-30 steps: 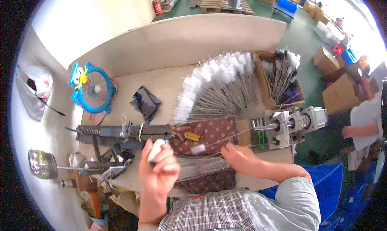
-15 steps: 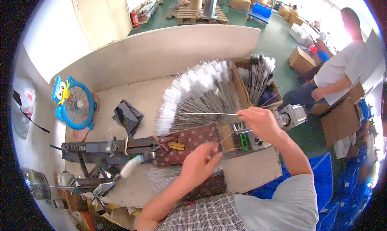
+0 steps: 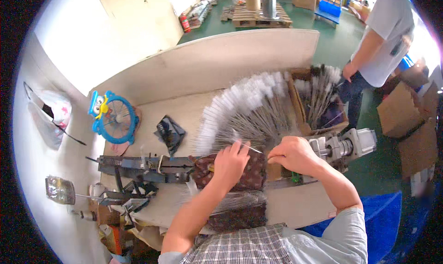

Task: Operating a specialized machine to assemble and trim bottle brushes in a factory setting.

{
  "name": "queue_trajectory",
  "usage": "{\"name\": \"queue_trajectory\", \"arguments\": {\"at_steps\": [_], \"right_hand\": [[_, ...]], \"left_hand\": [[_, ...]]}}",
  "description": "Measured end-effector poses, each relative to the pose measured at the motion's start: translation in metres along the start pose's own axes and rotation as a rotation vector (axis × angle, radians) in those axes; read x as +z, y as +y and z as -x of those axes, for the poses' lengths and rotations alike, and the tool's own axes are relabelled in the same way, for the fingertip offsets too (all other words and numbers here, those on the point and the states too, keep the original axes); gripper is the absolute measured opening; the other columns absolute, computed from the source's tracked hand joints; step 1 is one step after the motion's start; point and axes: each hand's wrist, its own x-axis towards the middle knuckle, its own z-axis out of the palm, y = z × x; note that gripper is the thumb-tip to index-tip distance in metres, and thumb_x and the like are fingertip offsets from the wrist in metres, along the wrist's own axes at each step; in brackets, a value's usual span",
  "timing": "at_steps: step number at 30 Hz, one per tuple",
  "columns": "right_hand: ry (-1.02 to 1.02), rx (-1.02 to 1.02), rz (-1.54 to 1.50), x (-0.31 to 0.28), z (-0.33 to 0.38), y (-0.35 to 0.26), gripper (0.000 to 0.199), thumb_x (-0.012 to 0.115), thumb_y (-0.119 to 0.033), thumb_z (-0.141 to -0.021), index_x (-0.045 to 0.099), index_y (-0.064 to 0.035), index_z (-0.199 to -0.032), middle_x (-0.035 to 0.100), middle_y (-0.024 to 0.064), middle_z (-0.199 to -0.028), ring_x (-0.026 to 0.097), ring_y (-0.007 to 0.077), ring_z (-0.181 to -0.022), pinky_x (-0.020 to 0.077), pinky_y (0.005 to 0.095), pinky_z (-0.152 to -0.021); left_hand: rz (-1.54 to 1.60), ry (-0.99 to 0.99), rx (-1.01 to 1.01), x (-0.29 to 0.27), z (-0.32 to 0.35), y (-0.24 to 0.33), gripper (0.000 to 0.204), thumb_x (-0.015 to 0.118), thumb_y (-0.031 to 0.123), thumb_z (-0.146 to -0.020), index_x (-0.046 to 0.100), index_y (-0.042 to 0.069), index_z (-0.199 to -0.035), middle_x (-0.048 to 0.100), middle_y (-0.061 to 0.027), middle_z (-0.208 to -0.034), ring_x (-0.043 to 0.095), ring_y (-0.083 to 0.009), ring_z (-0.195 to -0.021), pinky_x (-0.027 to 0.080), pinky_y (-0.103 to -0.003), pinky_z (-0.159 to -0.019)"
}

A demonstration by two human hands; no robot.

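Head view: the left hand (image 3: 232,161) has narrowly bent fingers at a thin rod (image 3: 253,148) slanting toward four o'clock, grip unclear; the right hand's (image 3: 294,156) fingers curl together just past its tip, contents hidden. At one o'clock, a cardboard box (image 3: 298,106) contains brushes (image 3: 318,94). The forearms point toward one and eleven.

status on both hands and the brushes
Left hand over brown cloth, thin rod beside fingertips. Right hand curled, grip unclear. White brushes fanned beyond both.
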Motion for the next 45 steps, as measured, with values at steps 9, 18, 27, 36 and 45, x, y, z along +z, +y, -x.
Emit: {"name": "queue_trajectory", "arguments": {"at_steps": [9,18,27,36,45], "right_hand": [[0.125,-0.501,-0.153,0.074,-0.079,-0.077,0.012,0.065,-0.024,-0.07,0.066,-0.0121,-0.071,0.06,0.0005,-0.067,0.055,0.0214,-0.074,0.0474,0.0339,-0.066],[0.139,-0.36,0.001,0.116,-0.1,-0.114,0.004,0.06,-0.016,-0.068,0.061,-0.0126,-0.065,0.058,0.0,-0.065,0.053,0.0229,-0.074,0.0465,0.0349,-0.064],[0.108,-0.381,0.084,0.107,-0.102,-0.114,0.008,0.062,-0.018,-0.067,0.06,-0.012,-0.063,0.056,-0.0006,-0.064,0.053,0.0216,-0.072,0.0454,0.0332,-0.063],[0.213,-0.525,-0.135,0.079,-0.037,-0.093,0.022,0.062,-0.007,-0.069,0.061,-0.0056,-0.091,0.061,0.006,-0.082,0.059,0.0249,-0.071,0.0504,0.034,-0.062],[0.085,-0.249,-0.023,0.155,-0.063,-0.067,0.028,0.061,-0.011,-0.075,0.054,-0.0049,-0.102,0.054,0.0102,-0.088,0.06,0.0271,-0.08,0.05,0.0391,-0.066]], "left_hand": [[1.402,-0.069,-0.959,-0.044,0.121,0.001,0.027,0.058,0.033,-0.086,0.065,0.009,-0.094,0.064,-0.0053,-0.082,0.06,-0.0198,-0.074,0.047,-0.031,-0.066],[2.667,0.366,-1.247,-0.031,0.168,-0.078,0.042,0.045,0.049,-0.087,0.056,0.011,-0.071,0.055,-0.0017,-0.066,0.049,-0.0156,-0.06,0.042,-0.033,-0.058],[0.879,-0.145,-0.983,-0.025,0.128,-0.067,0.05,0.065,0.049,-0.075,0.062,0.001,-0.061,0.061,-0.0109,-0.061,0.059,-0.014,-0.062,0.045,-0.03,-0.057],[1.719,0.32,-1.054,-0.009,0.114,-0.023,0.016,0.064,0.016,-0.078,0.056,0.002,-0.079,0.06,-0.0039,-0.068,0.057,-0.0119,-0.06,0.046,-0.028,-0.056],[0.919,-0.02,-0.931,0.01,0.145,-0.058,0.027,0.067,0.018,-0.077,0.052,0.001,-0.091,0.062,-0.0083,-0.083,0.06,-0.0176,-0.077,0.049,-0.031,-0.066]]}}
